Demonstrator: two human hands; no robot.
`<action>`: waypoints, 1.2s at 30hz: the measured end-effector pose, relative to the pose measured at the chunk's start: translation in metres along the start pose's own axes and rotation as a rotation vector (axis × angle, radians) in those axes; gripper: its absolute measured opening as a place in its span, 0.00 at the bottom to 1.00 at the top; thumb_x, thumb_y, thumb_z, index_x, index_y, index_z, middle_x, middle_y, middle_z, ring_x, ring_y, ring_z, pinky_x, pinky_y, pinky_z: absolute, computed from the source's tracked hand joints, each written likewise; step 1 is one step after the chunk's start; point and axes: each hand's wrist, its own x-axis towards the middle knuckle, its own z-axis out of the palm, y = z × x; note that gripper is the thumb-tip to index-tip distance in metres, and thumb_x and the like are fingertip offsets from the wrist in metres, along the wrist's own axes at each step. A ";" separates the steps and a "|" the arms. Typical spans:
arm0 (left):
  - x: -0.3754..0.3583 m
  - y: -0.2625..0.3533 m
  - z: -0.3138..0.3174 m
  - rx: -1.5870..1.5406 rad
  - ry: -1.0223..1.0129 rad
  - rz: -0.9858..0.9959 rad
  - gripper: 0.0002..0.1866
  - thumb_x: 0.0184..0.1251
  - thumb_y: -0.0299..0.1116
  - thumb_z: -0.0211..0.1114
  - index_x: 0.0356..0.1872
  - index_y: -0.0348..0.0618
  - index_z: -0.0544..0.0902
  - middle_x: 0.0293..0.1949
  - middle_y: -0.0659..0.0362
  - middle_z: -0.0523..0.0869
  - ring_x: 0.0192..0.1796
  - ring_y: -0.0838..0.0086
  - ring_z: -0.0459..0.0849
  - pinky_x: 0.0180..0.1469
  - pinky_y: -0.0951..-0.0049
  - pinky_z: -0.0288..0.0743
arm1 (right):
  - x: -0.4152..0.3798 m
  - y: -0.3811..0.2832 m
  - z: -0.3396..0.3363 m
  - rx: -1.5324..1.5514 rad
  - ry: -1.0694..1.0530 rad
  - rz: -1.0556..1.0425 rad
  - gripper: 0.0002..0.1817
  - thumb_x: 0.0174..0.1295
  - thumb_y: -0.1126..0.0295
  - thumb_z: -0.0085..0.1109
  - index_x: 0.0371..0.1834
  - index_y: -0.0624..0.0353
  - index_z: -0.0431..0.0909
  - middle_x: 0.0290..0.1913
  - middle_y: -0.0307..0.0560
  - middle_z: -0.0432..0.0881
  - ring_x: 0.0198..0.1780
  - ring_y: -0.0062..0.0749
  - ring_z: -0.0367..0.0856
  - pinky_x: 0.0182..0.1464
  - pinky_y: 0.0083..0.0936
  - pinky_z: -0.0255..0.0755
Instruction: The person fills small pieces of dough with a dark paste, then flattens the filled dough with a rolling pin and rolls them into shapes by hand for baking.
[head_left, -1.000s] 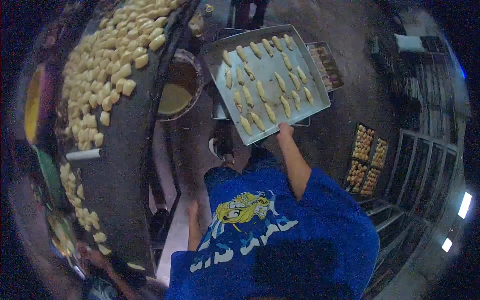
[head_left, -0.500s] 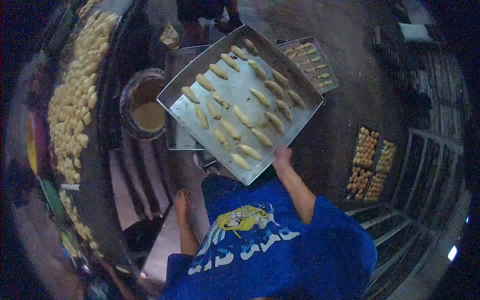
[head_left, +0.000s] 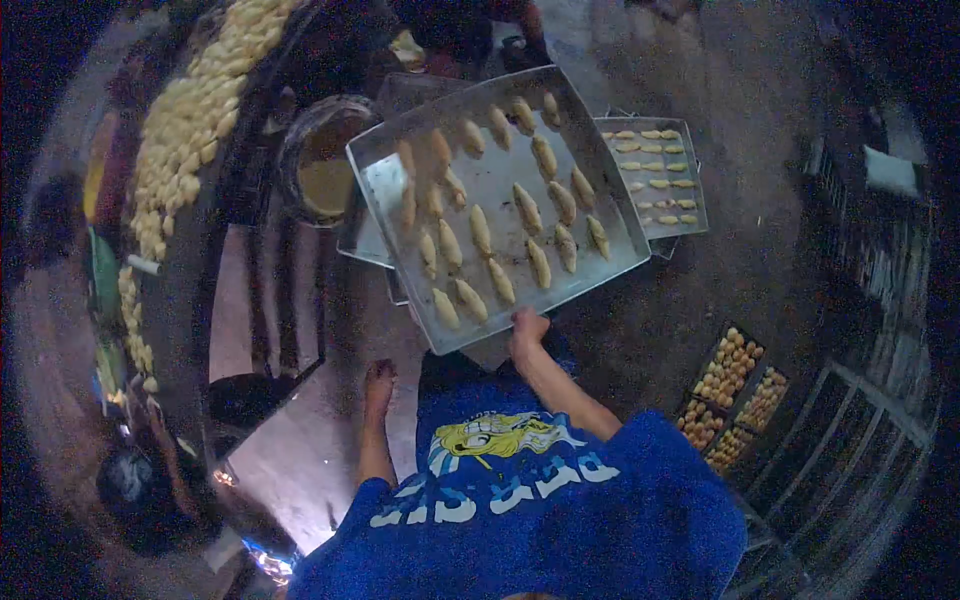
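A square metal baking tray (head_left: pixel 395 235) is held out in front of me, tilted, with several long pale dough pieces (head_left: pixel 527 207) lying on it in loose rows. My right hand (head_left: pixel 528 328) is closed on the tray's near edge. Well apart from the tray, my left hand (head_left: pixel 380 380) hangs low on the left with its fingers loosely apart; nothing shows in it, though the light is dim.
Pale dough pieces (head_left: pixel 185 150) cover a long surface on the left. A round tub (head_left: pixel 290 165) of brownish liquid stands beside it. Another filled tray (head_left: pixel 695 165) lies beyond on the right. Trays of round pieces (head_left: pixel 730 365) sit near a metal rack (head_left: pixel 850 430). A person (head_left: pixel 455 30) stands ahead.
The tray has turned and shifted slightly right in view, with my right hand still at its near edge. My left hand stays low at the left.
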 end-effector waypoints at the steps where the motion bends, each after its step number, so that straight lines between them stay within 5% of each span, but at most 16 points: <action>1: -0.001 -0.011 -0.004 0.078 0.024 0.013 0.17 0.74 0.39 0.54 0.52 0.37 0.81 0.44 0.52 0.85 0.44 0.69 0.85 0.45 0.69 0.77 | 0.041 0.040 0.008 -0.075 0.024 -0.015 0.10 0.49 0.71 0.57 0.27 0.70 0.77 0.28 0.44 0.78 0.27 0.32 0.73 0.30 0.36 0.67; 4: -0.028 0.006 -0.039 -0.117 -0.006 -0.161 0.15 0.72 0.37 0.54 0.49 0.37 0.81 0.40 0.53 0.85 0.41 0.69 0.85 0.41 0.70 0.77 | 0.013 0.035 0.039 -0.214 0.113 0.035 0.15 0.49 0.68 0.59 0.32 0.73 0.78 0.33 0.52 0.80 0.33 0.39 0.77 0.37 0.39 0.72; 8: -0.039 -0.107 -0.068 -0.137 0.091 -0.063 0.15 0.70 0.38 0.54 0.40 0.38 0.83 0.32 0.56 0.85 0.33 0.68 0.85 0.35 0.68 0.76 | -0.027 0.028 0.052 -0.231 0.073 0.020 0.19 0.49 0.66 0.61 0.39 0.73 0.78 0.37 0.55 0.80 0.35 0.42 0.79 0.39 0.39 0.73; 10: -0.034 -0.179 -0.068 -0.351 0.100 -0.433 0.15 0.69 0.40 0.54 0.36 0.39 0.84 0.29 0.56 0.85 0.30 0.67 0.84 0.32 0.67 0.75 | -0.016 0.019 0.051 -0.242 -0.005 -0.021 0.21 0.49 0.65 0.62 0.41 0.73 0.78 0.37 0.55 0.80 0.35 0.43 0.79 0.39 0.39 0.73; 15: -0.080 -0.337 -0.095 0.822 -0.079 -0.031 0.23 0.74 0.44 0.47 0.64 0.44 0.73 0.61 0.46 0.77 0.63 0.55 0.75 0.64 0.53 0.71 | 0.067 0.059 0.042 -0.122 -0.297 -0.090 0.13 0.50 0.70 0.63 0.38 0.65 0.77 0.31 0.48 0.79 0.27 0.40 0.80 0.26 0.33 0.74; 16: -0.088 -0.330 -0.076 0.653 -0.053 -0.129 0.22 0.73 0.43 0.48 0.61 0.43 0.74 0.58 0.46 0.78 0.60 0.55 0.76 0.61 0.53 0.72 | 0.016 0.026 0.050 -0.137 -0.258 0.027 0.15 0.51 0.69 0.65 0.40 0.65 0.77 0.31 0.49 0.80 0.31 0.41 0.82 0.30 0.34 0.77; 17: -0.091 -0.301 -0.060 0.373 0.057 -0.256 0.20 0.71 0.42 0.50 0.58 0.43 0.75 0.54 0.46 0.79 0.57 0.56 0.78 0.59 0.54 0.73 | 0.033 0.026 0.034 -0.548 -0.504 -0.433 0.17 0.54 0.64 0.65 0.41 0.65 0.77 0.33 0.50 0.81 0.34 0.42 0.82 0.35 0.36 0.78; 19: -0.093 -0.244 -0.039 -0.009 0.271 -0.362 0.17 0.69 0.41 0.52 0.51 0.42 0.78 0.48 0.46 0.82 0.50 0.56 0.81 0.54 0.54 0.75 | 0.046 0.000 0.035 -0.627 -0.949 -0.424 0.24 0.60 0.52 0.61 0.43 0.65 0.77 0.37 0.51 0.83 0.40 0.43 0.82 0.42 0.39 0.78; 20: -0.092 -0.232 -0.029 -0.105 0.355 -0.353 0.16 0.67 0.40 0.53 0.48 0.42 0.80 0.44 0.46 0.83 0.47 0.57 0.82 0.51 0.55 0.76 | 0.020 -0.007 0.028 -0.335 -1.077 0.098 0.28 0.63 0.46 0.58 0.45 0.65 0.77 0.39 0.51 0.83 0.42 0.44 0.82 0.44 0.41 0.77; 22: -0.081 -0.206 -0.019 -0.166 0.548 -0.279 0.14 0.64 0.39 0.55 0.41 0.42 0.83 0.37 0.46 0.85 0.41 0.58 0.85 0.46 0.55 0.78 | 0.004 -0.025 0.030 -0.489 -1.092 0.551 0.31 0.68 0.42 0.48 0.49 0.65 0.77 0.42 0.52 0.84 0.41 0.42 0.82 0.42 0.38 0.77; 25: -0.091 -0.174 -0.051 0.015 0.869 -0.212 0.12 0.63 0.37 0.58 0.39 0.43 0.84 0.36 0.47 0.87 0.41 0.58 0.87 0.45 0.58 0.79 | 0.024 -0.002 0.042 -0.764 -1.123 0.354 0.26 0.71 0.49 0.48 0.51 0.65 0.77 0.42 0.52 0.85 0.38 0.36 0.82 0.38 0.30 0.77; 27: -0.123 -0.077 -0.163 0.079 0.974 -0.312 0.11 0.64 0.37 0.60 0.42 0.43 0.84 0.38 0.48 0.87 0.44 0.58 0.86 0.46 0.60 0.78 | -0.015 0.001 0.054 -1.060 -1.208 -0.252 0.23 0.71 0.52 0.50 0.51 0.64 0.78 0.42 0.50 0.86 0.38 0.32 0.82 0.39 0.27 0.76; 29: -0.153 0.003 -0.282 -0.051 1.122 -0.281 0.13 0.66 0.37 0.61 0.46 0.42 0.83 0.38 0.48 0.86 0.45 0.56 0.86 0.47 0.60 0.77 | -0.124 -0.006 0.084 -1.078 -1.136 -0.313 0.21 0.71 0.55 0.52 0.52 0.63 0.78 0.42 0.48 0.86 0.38 0.28 0.82 0.40 0.25 0.76; 30: -0.145 0.000 -0.324 0.012 1.371 -0.108 0.12 0.66 0.37 0.61 0.42 0.39 0.83 0.36 0.48 0.86 0.43 0.57 0.85 0.46 0.61 0.76 | -0.171 -0.005 0.099 -1.060 -1.155 -0.329 0.20 0.71 0.57 0.53 0.52 0.63 0.78 0.42 0.47 0.86 0.38 0.27 0.82 0.40 0.24 0.76; 32: -0.131 -0.022 -0.410 -0.227 1.350 -0.081 0.15 0.65 0.39 0.63 0.44 0.37 0.81 0.43 0.48 0.84 0.45 0.55 0.83 0.47 0.58 0.76 | -0.237 0.010 0.129 -0.996 -1.276 -0.364 0.18 0.70 0.60 0.54 0.52 0.63 0.78 0.42 0.47 0.86 0.39 0.25 0.82 0.41 0.23 0.76; 36: -0.074 -0.071 -0.513 0.363 1.600 -0.243 0.19 0.58 0.44 0.67 0.43 0.40 0.81 0.42 0.49 0.82 0.51 0.56 0.79 0.52 0.55 0.74 | -0.347 0.057 0.184 -0.915 -1.462 -0.446 0.16 0.69 0.65 0.56 0.54 0.64 0.77 0.43 0.47 0.85 0.40 0.26 0.82 0.44 0.22 0.76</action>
